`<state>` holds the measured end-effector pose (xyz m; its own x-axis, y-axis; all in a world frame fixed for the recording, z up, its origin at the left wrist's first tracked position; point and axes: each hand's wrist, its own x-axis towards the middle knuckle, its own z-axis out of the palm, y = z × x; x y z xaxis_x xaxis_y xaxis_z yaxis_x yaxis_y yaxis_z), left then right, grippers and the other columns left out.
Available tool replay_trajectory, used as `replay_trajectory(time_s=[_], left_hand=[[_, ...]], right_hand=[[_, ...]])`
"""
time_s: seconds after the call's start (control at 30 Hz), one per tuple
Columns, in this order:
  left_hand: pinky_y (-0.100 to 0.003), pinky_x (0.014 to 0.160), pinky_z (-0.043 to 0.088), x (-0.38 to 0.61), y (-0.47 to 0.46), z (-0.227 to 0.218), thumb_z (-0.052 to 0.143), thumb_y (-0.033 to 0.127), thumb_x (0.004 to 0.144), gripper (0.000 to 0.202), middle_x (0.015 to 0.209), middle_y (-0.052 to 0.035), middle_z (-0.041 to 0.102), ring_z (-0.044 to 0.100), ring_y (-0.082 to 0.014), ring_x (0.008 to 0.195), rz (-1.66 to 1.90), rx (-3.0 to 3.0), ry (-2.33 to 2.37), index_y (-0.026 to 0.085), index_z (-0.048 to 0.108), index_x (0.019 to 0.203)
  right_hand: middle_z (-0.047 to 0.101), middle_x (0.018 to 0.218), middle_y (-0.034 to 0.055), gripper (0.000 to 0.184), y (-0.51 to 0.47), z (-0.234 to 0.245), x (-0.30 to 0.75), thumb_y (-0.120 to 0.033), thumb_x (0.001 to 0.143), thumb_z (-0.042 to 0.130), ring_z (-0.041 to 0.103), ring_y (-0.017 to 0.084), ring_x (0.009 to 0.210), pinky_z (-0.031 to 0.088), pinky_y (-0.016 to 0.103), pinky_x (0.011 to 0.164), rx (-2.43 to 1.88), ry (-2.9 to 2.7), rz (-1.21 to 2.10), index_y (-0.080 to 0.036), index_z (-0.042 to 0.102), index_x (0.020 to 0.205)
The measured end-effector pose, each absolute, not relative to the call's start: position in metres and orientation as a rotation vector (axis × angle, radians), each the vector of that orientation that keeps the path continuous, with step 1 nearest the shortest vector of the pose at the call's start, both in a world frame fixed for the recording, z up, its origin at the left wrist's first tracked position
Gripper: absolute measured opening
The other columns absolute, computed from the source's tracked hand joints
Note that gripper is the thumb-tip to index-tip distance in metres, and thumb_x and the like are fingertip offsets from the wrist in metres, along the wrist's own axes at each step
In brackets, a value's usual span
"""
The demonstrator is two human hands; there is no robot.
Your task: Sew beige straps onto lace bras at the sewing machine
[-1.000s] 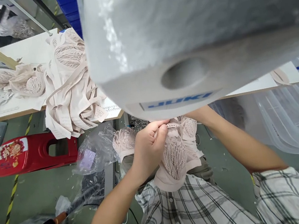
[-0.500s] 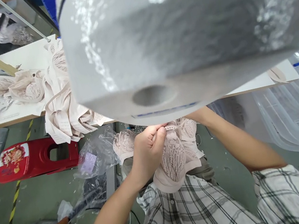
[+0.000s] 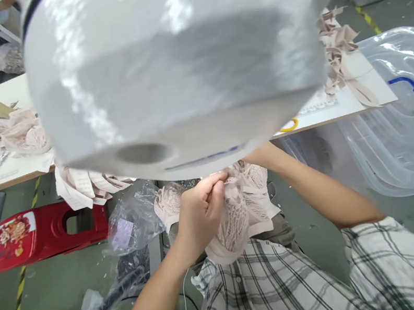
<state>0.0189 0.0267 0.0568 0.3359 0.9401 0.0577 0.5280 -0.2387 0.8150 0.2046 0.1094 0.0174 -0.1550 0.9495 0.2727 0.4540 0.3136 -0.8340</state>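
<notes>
Between thumb and fingers, my left hand [image 3: 201, 214] pinches the upper edge of a pale pink lace bra [image 3: 233, 227]. The bra hangs over my lap, with its lace cups spread on both sides of that hand. Just past it, my right hand [image 3: 258, 156] reaches in from the right beside the lace. Its fingers are hidden under a large glossy grey-white machine head [image 3: 179, 85], which looks like a sewing machine and fills the upper middle of the view.
More pink bras [image 3: 24, 133] and a bundle of straps [image 3: 85, 185] lie at the table's left. Fabric strips [image 3: 341, 58] and a yellow ring-shaped handle [image 3: 290, 125] are at the right. A red stool [image 3: 48, 229] and clear plastic bin [image 3: 399, 144] flank me.
The view has shifted, so the machine head sits further left and the fabric strips at right show. My left hand still pinches the bra, and both hands stay close beneath the machine.
</notes>
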Motion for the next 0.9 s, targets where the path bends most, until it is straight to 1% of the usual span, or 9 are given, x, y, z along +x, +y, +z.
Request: replay_trajectory(time_s=[0.07, 0.13, 0.2, 0.3, 0.4, 0.5, 0.67, 0.77, 0.9], left_hand=[[-0.024, 0.062, 0.058, 0.014, 0.027, 0.054, 0.05, 0.025, 0.097, 0.029, 0.096, -0.007, 0.081, 0.075, -0.0175, 0.074, 0.74, 2.018, 1.249, 0.016, 0.075, 0.109], [-0.023, 0.063, 0.057, 0.008, 0.028, 0.051, 0.05, 0.024, 0.097, 0.028, 0.095, -0.0063, 0.081, 0.075, -0.0171, 0.073, 0.752, 2.115, 1.259, 0.018, 0.076, 0.106], [-0.022, 0.062, 0.056, 0.003, 0.03, 0.05, 0.051, 0.024, 0.095, 0.027, 0.093, -0.0049, 0.081, 0.075, -0.0161, 0.071, 0.746, 2.166, 1.291, 0.019, 0.076, 0.103], [-0.019, 0.06, 0.053, -0.001, 0.031, 0.048, 0.052, 0.023, 0.094, 0.025, 0.084, -0.0028, 0.08, 0.071, -0.013, 0.062, 0.764, 2.201, 1.32, 0.02, 0.077, 0.099], [-0.018, 0.057, 0.05, -0.002, 0.03, 0.045, 0.052, 0.022, 0.093, 0.025, 0.079, -0.0019, 0.079, 0.068, -0.0109, 0.057, 0.829, 2.222, 1.363, 0.019, 0.077, 0.096], [-0.017, 0.055, 0.048, -0.003, 0.03, 0.042, 0.052, 0.023, 0.093, 0.025, 0.074, -0.001, 0.078, 0.065, -0.01, 0.054, 0.873, 2.228, 1.381, 0.019, 0.076, 0.094], [-0.017, 0.053, 0.047, -0.002, 0.032, 0.037, 0.052, 0.023, 0.093, 0.025, 0.074, -0.0012, 0.078, 0.063, -0.0094, 0.051, 0.932, 2.249, 1.36, 0.019, 0.076, 0.092], [-0.017, 0.051, 0.045, -0.002, 0.034, 0.035, 0.053, 0.023, 0.094, 0.024, 0.074, -0.0016, 0.077, 0.061, -0.0091, 0.05, 0.969, 2.27, 1.333, 0.019, 0.077, 0.092], [-0.018, 0.052, 0.046, 0.0, 0.035, 0.035, 0.052, 0.024, 0.094, 0.025, 0.075, -0.0018, 0.078, 0.064, -0.0104, 0.054, 0.973, 2.268, 1.337, 0.02, 0.077, 0.091]], right_hand=[[0.061, 0.092, 0.004, 0.004, 0.109, 0.021, 0.204, -0.025, 0.084, 0.059, 0.058, 0.021, 0.09, 0.051, 0.035, 0.083, -1.24, -1.8, 0.748, -0.022, 0.057, 0.08], [0.061, 0.096, 0.0045, 0.002, 0.109, 0.023, 0.203, -0.023, 0.082, 0.058, 0.059, 0.021, 0.091, 0.051, 0.034, 0.083, -1.217, -1.808, 0.746, -0.022, 0.057, 0.08], [0.062, 0.098, 0.0047, 0.003, 0.108, 0.023, 0.201, -0.021, 0.081, 0.058, 0.06, 0.021, 0.093, 0.051, 0.034, 0.083, -1.225, -1.782, 0.731, -0.022, 0.056, 0.079], [0.063, 0.097, 0.0049, 0.005, 0.108, 0.021, 0.198, -0.018, 0.079, 0.056, 0.06, 0.022, 0.096, 0.05, 0.035, 0.086, -1.257, -1.741, 0.708, -0.022, 0.055, 0.077], [0.063, 0.099, 0.0055, 0.005, 0.108, 0.02, 0.195, -0.017, 0.08, 0.057, 0.062, 0.022, 0.094, 0.05, 0.036, 0.084, -1.277, -1.756, 0.713, -0.022, 0.057, 0.078], [0.063, 0.102, 0.006, 0.005, 0.11, 0.018, 0.193, -0.018, 0.08, 0.057, 0.061, 0.023, 0.097, 0.051, 0.035, 0.085, -1.29, -1.775, 0.683, -0.022, 0.058, 0.078], [0.063, 0.105, 0.0071, 0.003, 0.111, 0.012, 0.195, -0.019, 0.08, 0.056, 0.061, 0.022, 0.101, 0.051, 0.036, 0.089, -1.209, -1.749, 0.635, -0.021, 0.058, 0.081], [0.063, 0.103, 0.0081, 0.005, 0.111, 0.007, 0.197, -0.021, 0.079, 0.053, 0.062, 0.023, 0.098, 0.051, 0.037, 0.086, -1.151, -1.721, 0.626, -0.02, 0.058, 0.081], [0.062, 0.101, 0.0082, 0.006, 0.112, 0.008, 0.197, -0.022, 0.077, 0.053, 0.061, 0.022, 0.094, 0.051, 0.037, 0.081, -1.15, -1.713, 0.622, -0.02, 0.057, 0.081]])
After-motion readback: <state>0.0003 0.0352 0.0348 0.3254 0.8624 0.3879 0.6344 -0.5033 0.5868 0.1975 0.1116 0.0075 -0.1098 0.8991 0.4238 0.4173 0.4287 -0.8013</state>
